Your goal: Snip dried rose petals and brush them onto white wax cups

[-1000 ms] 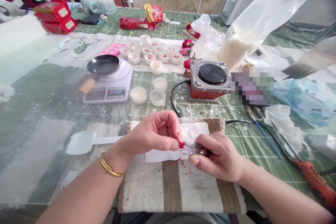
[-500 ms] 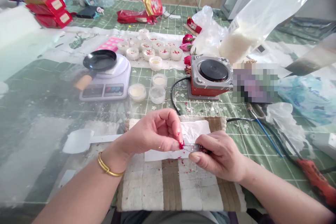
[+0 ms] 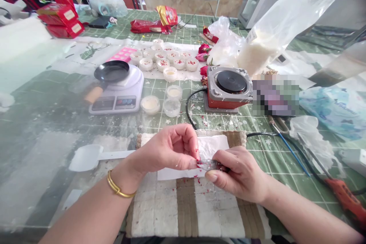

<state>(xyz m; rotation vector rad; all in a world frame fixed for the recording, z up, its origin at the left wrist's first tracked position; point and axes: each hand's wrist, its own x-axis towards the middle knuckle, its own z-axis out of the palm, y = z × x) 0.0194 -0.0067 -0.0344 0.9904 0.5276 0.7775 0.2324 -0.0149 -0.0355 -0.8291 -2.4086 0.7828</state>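
Observation:
In the head view my left hand [image 3: 174, 148] pinches a bit of dark red petal [image 3: 198, 163] between thumb and fingertips. My right hand [image 3: 237, 171] is closed around small metal snips [image 3: 208, 164], whose tips meet the petal at the left fingertips. The handles are mostly hidden in my palm. Beneath both hands lies a white paper sheet [image 3: 213, 145] on a striped cloth mat [image 3: 187, 209]. Tiny red scraps are scattered over the paper and mat.
Beyond the mat stand a red hot plate [image 3: 224, 101], a white scale [image 3: 134, 84] bearing a small black pan [image 3: 112, 71], and several wax-filled cups [image 3: 162, 64]. A white spatula [image 3: 87, 157] lies left; an orange-handled tool [image 3: 343, 194] lies right.
The snips' blades have come closer together at the petal, and less red shows at the left fingertips. The whole scene sits slightly lower in view.

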